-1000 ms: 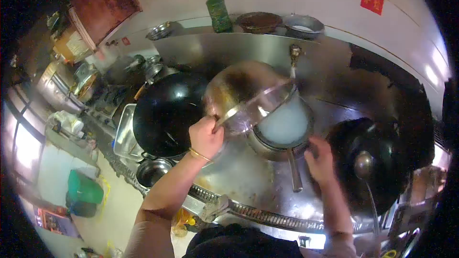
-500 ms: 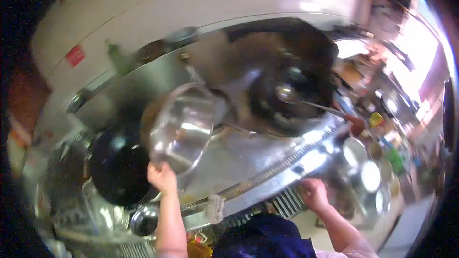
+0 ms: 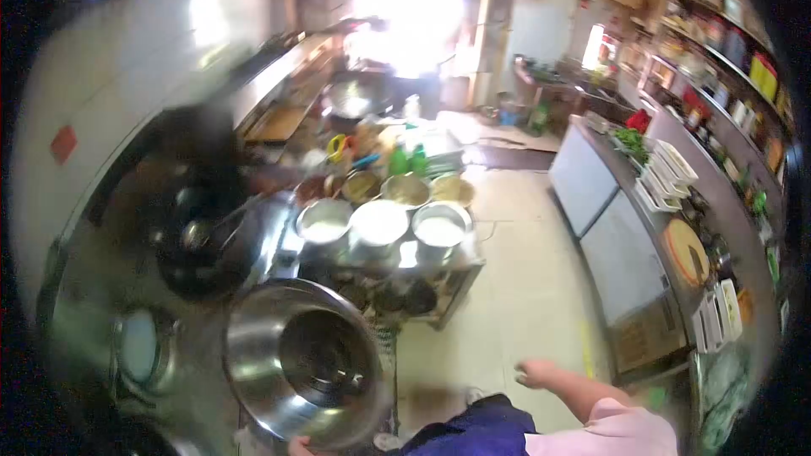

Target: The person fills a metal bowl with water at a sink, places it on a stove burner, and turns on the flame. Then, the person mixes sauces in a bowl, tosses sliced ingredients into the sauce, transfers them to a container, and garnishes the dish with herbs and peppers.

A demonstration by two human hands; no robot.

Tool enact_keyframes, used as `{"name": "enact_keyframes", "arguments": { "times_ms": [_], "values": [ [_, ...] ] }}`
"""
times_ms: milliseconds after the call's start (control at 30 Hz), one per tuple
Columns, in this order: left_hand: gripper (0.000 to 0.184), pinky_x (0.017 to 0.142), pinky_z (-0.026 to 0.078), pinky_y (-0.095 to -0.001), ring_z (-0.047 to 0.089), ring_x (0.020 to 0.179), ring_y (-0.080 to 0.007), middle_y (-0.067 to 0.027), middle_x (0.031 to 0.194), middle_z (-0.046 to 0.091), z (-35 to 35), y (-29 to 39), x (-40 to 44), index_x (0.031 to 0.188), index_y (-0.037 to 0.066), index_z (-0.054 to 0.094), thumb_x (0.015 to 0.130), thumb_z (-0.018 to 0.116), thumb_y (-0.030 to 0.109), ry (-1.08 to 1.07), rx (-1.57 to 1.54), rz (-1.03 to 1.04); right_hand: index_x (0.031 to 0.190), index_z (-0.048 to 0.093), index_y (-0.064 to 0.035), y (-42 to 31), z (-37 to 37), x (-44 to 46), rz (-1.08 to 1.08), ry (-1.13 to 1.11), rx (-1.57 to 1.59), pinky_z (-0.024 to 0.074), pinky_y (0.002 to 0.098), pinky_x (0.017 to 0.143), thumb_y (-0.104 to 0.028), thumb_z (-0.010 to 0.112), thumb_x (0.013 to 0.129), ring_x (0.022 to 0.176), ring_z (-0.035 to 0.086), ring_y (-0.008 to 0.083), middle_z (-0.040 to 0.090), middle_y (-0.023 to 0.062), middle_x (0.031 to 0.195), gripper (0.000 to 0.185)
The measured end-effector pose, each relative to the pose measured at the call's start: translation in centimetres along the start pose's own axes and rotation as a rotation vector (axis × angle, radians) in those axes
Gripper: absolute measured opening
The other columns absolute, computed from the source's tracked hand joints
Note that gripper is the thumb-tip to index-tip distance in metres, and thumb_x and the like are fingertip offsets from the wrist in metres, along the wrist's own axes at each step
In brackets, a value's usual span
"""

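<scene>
A large steel basin (image 3: pixel 253 353) is at the lower left, its open side facing me. My left hand (image 3: pixel 300 446) grips its bottom rim; only part of the hand shows at the frame's lower edge. Nothing is seen in the basin. My right hand (image 3: pixel 534 373) is out over the floor at the lower right, away from any object; its fingers look curled but are blurred. Left of the basin, a pot with whitish liquid (image 3: pixel 138 344) sits on the stove. Behind it is a dark wok (image 3: pixel 203 257) with a ladle (image 3: pixel 196 235).
Several bowls of seasonings (image 3: pixel 326 221) stand on a steel cart beyond the basin, with green bottles (image 3: pixel 398 159) behind. To the right runs a counter (image 3: pixel 625 194) with white baskets (image 3: pixel 720 317) and a round cutting board (image 3: pixel 685 252). Tiled floor (image 3: pixel 524 262) lies between.
The view has swung right, from the stove to the aisle. My left hand has carried the basin away from above the pot. My right hand has moved from beside the pot to over the floor.
</scene>
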State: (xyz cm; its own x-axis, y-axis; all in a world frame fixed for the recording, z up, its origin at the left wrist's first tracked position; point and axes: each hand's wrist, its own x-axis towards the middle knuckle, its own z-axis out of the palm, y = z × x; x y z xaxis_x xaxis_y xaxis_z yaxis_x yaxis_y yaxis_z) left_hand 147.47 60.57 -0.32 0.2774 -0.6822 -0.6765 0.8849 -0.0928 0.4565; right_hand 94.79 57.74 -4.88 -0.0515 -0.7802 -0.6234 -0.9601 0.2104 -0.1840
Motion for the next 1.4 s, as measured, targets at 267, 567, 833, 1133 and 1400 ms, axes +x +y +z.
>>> {"name": "enact_keyframes", "arguments": {
  "times_ms": [267,567,833,1133,1400],
  "values": [
    [0.042,0.086,0.052,-0.0461,0.063,0.092,-0.0352,-0.0175,0.099,0.064,20.0,-24.8,0.0,0.108,-0.005,0.058,0.067,0.050,-0.002,-0.282,0.451,-0.349,0.107,0.068,-0.0069,31.3,12.7,-9.6,0.587,-0.080,0.298,0.0448,0.0448,0.093,-0.040,0.052,0.080,0.109,0.058,0.0318,0.063,0.0160,0.116,0.045],
    [0.057,0.101,0.038,-0.0594,0.052,0.112,-0.0392,-0.0184,0.120,0.053,40.1,-43.1,-0.3,0.124,0.000,0.045,0.067,0.046,0.006,-0.396,0.358,-0.556,0.105,0.070,-0.0163,47.2,18.6,-5.3,0.516,-0.263,0.120,0.0488,0.0410,0.087,-0.023,0.052,0.077,0.102,0.062,0.0308,0.066,0.0126,0.110,0.034],
    [0.046,0.092,0.049,-0.0521,0.060,0.099,-0.0353,-0.0159,0.106,0.060,53.1,-47.7,11.3,0.111,-0.002,0.052,0.066,0.046,0.002,-0.312,0.359,-0.249,0.098,0.071,-0.0166,52.6,3.2,14.2,0.487,0.277,0.412,0.0498,0.0395,0.085,-0.024,0.050,0.082,0.096,0.063,0.0320,0.067,0.0130,0.102,0.027],
    [0.049,0.089,0.050,-0.0490,0.059,0.096,-0.0323,-0.0143,0.107,0.059,74.2,-55.5,29.7,0.114,-0.003,0.052,0.065,0.048,-0.004,-0.334,0.466,-0.317,0.092,0.072,-0.0087,54.5,-13.8,25.5,0.916,0.185,0.669,0.0509,0.0419,0.079,-0.044,0.058,0.076,0.083,0.066,0.0338,0.068,0.0183,0.092,0.041],
    [0.043,0.095,0.046,-0.0503,0.058,0.102,-0.0349,-0.0182,0.110,0.059,99.5,-66.9,36.3,0.110,-0.005,0.054,0.068,0.047,0.001,-0.349,0.472,-0.367,0.104,0.066,0.0019,58.6,-24.8,36.1,1.088,-0.220,0.773,0.0456,0.0383,0.094,-0.045,0.054,0.082,0.105,0.060,0.0342,0.063,0.0224,0.110,0.053]
  ]
}}
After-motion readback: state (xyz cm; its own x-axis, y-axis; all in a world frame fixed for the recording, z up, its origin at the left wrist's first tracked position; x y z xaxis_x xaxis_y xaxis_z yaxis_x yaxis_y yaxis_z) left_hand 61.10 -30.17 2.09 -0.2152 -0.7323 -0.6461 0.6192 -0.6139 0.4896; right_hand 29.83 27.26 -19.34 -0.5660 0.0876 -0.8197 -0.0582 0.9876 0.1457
